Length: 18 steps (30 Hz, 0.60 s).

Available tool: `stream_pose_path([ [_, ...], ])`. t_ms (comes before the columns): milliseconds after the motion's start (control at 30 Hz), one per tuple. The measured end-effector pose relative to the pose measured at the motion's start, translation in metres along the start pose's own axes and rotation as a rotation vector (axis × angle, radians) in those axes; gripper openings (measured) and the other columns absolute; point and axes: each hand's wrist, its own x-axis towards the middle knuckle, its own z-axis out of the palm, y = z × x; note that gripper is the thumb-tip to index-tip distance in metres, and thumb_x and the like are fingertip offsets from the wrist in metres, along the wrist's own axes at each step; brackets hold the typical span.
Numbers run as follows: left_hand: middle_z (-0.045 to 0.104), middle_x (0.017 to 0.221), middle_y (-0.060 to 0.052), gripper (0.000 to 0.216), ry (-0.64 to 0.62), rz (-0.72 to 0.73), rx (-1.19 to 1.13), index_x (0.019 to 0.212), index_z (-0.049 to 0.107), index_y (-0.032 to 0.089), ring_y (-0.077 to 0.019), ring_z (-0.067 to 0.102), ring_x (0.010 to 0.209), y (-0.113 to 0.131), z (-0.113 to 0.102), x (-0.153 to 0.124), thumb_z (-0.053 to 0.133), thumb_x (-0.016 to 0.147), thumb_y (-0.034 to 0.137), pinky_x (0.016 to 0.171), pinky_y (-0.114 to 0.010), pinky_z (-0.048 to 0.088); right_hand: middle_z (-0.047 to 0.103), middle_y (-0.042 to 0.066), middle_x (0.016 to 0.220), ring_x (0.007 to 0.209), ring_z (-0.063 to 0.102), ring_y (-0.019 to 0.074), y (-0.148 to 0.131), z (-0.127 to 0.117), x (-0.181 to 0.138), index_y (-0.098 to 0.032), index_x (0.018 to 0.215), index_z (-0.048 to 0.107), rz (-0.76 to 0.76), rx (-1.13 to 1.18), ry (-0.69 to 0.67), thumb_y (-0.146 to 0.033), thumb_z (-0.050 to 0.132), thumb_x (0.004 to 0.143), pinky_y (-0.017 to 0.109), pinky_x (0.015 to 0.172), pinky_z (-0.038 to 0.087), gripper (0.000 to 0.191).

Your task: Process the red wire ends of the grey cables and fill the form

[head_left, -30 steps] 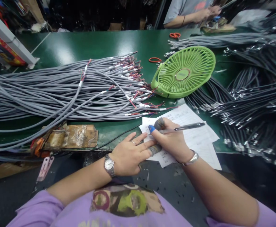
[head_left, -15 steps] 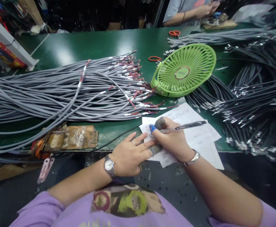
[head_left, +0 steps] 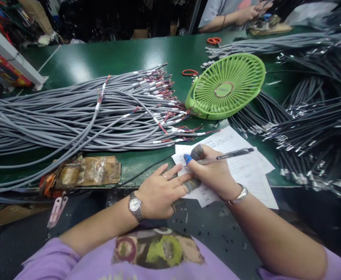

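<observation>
Grey cables (head_left: pixel 71 116) are heaped on the surface (head_left: pixel 114 54). The left hand (head_left: pixel 158 190) is laid flat, fingers released, on the edge of the paper sheets (head_left: pixel 246 167). The pen (head_left: pixel 234 154) is grasped by the right hand (head_left: pixel 214 173) over them. Writing is judged under way, though the entries cannot be read.

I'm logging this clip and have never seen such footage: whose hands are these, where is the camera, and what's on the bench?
No machine here: a person works with bare hands, and the single camera sits on their head, looking forward and down, so the arms enter from below. The right hand grips a pen over printed paper sheets at the near edge of the green table. The left hand, wearing a wristwatch, lies flat and open beside the sheets. On the table lie a bundle of grey cables, a green fan and heaps of black cables. Across the table, another person's hands belong to a co-worker, not the wearer.
</observation>
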Motion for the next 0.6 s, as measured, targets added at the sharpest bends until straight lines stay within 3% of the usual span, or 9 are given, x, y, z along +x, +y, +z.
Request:
stream_pose_path([
  [200,0.043,0.149,-0.004,0.061,0.001,0.004,0.001,0.133,0.051,0.021,-0.0305,0.031,0.14,-0.0007,-0.0005,-0.0001,0.055,0.072,0.023,0.108,-0.049,0.03,0.047,-0.005,0.051,0.048,0.042,0.0117,0.0009,0.0007,-0.0001,-0.024,0.059,0.043,-0.004,-0.005,0.02,-0.024,0.056,0.073,0.025,0.047,0.034,0.019],
  [600,0.044,0.148,-0.003,0.046,0.01,0.008,0.016,0.118,0.061,0.021,-0.0301,0.034,0.139,-0.0008,-0.0006,-0.001,0.055,0.072,0.023,0.108,-0.049,0.03,0.045,-0.005,0.05,0.048,0.041,0.0117,0.0011,-0.0001,-0.0006,-0.024,0.058,0.042,0.017,-0.001,0.044,-0.024,0.056,0.072,0.026,0.048,0.034,0.02],
])
